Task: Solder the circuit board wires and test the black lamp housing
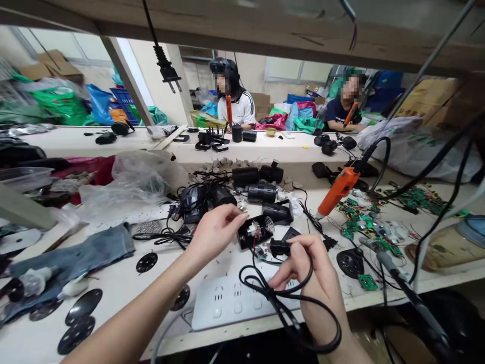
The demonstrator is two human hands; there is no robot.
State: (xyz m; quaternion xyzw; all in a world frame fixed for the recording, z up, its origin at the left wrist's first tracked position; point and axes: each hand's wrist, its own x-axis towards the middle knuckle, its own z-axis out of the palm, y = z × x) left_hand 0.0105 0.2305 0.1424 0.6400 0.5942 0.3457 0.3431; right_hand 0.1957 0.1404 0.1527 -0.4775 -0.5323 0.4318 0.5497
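Right hand (308, 273) pinches a small black plug (279, 247) w/ its black cable (303, 313) looped under the wrist; left hand (215, 230) fingers curled narrow, tips touching the opened black housing (256, 231) on the table (125, 283). Housing sits just left & beyond the plug, long axis running left-right, left hand nearer

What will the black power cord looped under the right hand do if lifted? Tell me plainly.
The black power cord probably sags and swings, since it already hangs in slack loops below the right hand. It likely weighs little, as a few fingers carry it. It may snag, because one end leads to the open black casing by the left hand.
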